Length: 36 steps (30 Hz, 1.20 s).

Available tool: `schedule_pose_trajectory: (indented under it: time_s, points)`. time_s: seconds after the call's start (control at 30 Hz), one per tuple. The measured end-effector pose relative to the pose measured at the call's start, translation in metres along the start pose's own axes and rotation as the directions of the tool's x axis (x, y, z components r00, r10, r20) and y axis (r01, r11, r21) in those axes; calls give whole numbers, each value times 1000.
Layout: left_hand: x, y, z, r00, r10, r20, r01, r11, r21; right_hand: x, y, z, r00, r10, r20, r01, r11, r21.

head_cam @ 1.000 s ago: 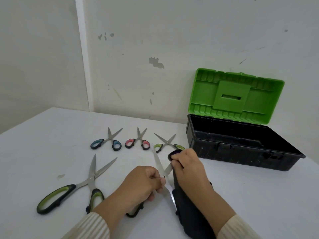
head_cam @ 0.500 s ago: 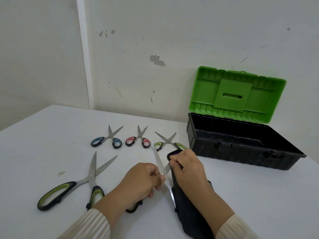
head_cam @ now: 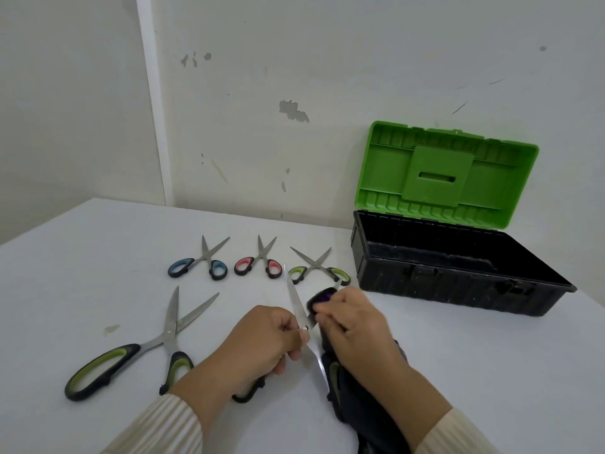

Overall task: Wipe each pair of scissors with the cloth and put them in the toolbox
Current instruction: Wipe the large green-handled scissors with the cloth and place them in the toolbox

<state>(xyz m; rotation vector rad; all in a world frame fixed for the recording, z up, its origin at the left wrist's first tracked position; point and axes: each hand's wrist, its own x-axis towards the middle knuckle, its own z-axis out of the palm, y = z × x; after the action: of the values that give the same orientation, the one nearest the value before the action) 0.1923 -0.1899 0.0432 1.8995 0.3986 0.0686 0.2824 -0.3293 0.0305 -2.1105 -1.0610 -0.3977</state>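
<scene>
The left hand (head_cam: 262, 345) grips the large scissors (head_cam: 296, 299) near the pivot, fingers curled; just right of that grip, the right hand (head_cam: 353, 326) pinches the dark cloth (head_cam: 357, 411) around the other blade; the open toolbox (head_cam: 442, 283) stands beyond, to the right; a second large pair (head_cam: 168, 335) lies left; three small pairs (head_cam: 261, 255) lie beyond.

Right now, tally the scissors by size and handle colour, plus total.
Small blue-handled scissors: 1
Small pink-handled scissors: 1
Small green-handled scissors: 1
Large green-handled scissors on the table: 1
Large scissors gripped by the left hand, right hand holding the dark cloth to a blade: 1
Total: 5; none visible in the toolbox.
</scene>
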Motion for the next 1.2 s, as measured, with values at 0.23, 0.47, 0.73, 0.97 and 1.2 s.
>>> schedule_pose_trajectory:
  time_s: [0.23, 0.47, 0.73, 0.97, 1.2]
  points:
    - [2, -4, -1, 1000, -3, -10, 3, 1000, -2, 3, -1, 8, 995, -15, 97, 13, 999, 30]
    - [0, -2, 2, 1000, 6, -6, -6, 1000, 23, 2, -2, 6, 993, 0, 115, -2, 1000, 13]
    - [-3, 0, 0, 1000, 7, -2, -7, 999, 45, -4, -5, 9, 994, -4, 109, 1, 1000, 30]
    - [-3, 2, -1, 999, 4, 46, -4, 1000, 12, 17, 21, -25, 900, 391, -193, -345, 909, 234]
    - [0, 1, -9, 999, -11, -38, 4, 986, -166, 6, -3, -31, 839, 169, 517, -278, 950, 140]
